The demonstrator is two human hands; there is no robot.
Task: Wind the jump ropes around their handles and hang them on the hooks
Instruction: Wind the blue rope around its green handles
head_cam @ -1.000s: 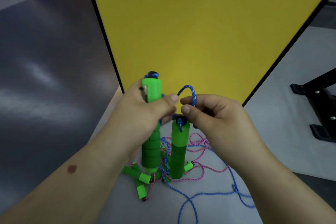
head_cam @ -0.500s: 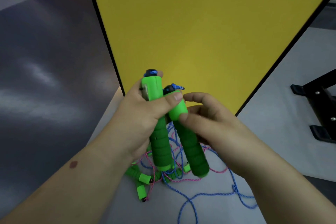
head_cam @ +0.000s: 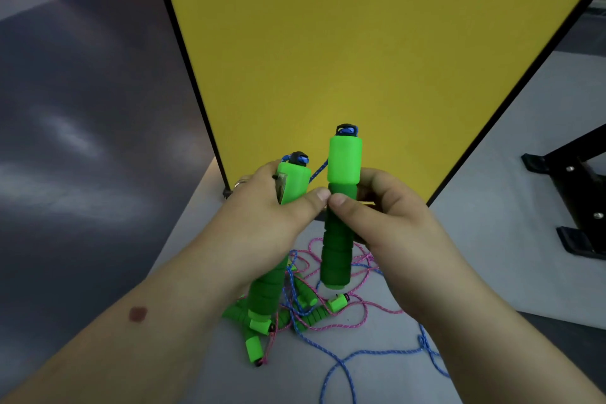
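Before the yellow board (head_cam: 360, 43), each hand gripping one green handle (upright), left hand (head_cam: 262, 220), right hand (head_cam: 387, 220), blue rope (head_cam: 360, 352) seemingly unwound.

Handles (head_cam: 337, 239) – matt ribbed foam; blue rope (head_cam: 360, 354) – braided cord

Green handles (head_cam: 341, 207), blue rope (head_cam: 367, 352), pink rope (head_cam: 331, 326), yellow board (head_cam: 360, 43).

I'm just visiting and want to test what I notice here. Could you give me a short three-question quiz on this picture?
1. True or false: the blue braided rope is already wound around its green foam handles.
2. Which hand holds the taller green foam handle: A) left hand, B) right hand?
3. What colour is the other rope lying on the grey floor mat?

Key: 1 false; 2 B; 3 pink.
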